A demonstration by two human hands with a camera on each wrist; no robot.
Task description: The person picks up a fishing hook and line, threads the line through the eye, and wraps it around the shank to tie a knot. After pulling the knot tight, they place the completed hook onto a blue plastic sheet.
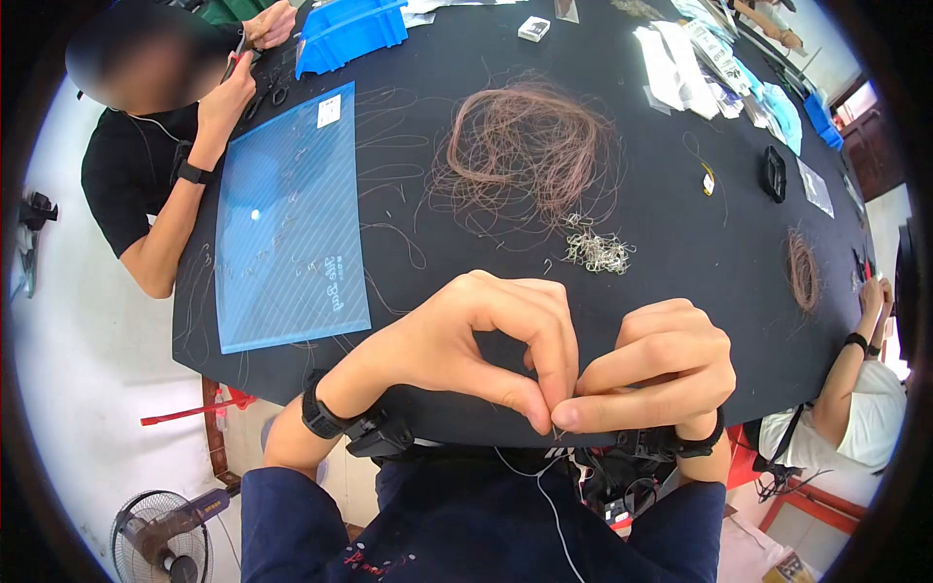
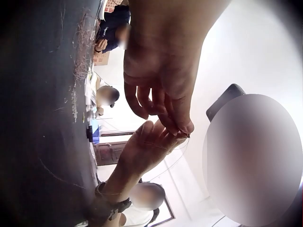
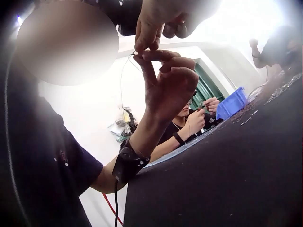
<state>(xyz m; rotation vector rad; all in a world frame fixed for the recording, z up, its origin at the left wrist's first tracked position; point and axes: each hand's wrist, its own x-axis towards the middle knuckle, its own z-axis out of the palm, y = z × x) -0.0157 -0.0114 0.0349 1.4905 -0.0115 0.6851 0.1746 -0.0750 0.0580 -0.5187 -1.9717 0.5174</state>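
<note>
My left hand (image 1: pixel 437 340) and right hand (image 1: pixel 661 369) meet fingertip to fingertip over the table's near edge. Each pinches between thumb and forefinger at a thin line (image 2: pixel 176 162), which curves down from the fingertips in the left wrist view. A tiny dark bit shows where the fingertips meet; its kind is mostly hidden by them. Beyond the hands lies a heap of small silvery metal hooks (image 1: pixel 598 253), with one loose hook (image 1: pixel 547 265) beside it. Behind the heap spreads a big tangled coil of reddish-brown line (image 1: pixel 573 185).
On the black table (image 1: pixel 680 243), a blue translucent folder (image 1: pixel 292 214) lies left with thin strands around it. A blue bin (image 1: pixel 350 37) stands behind it. A smaller coil (image 1: pixel 803 272) and a black tray (image 1: pixel 774 173) are at right. People work at both sides.
</note>
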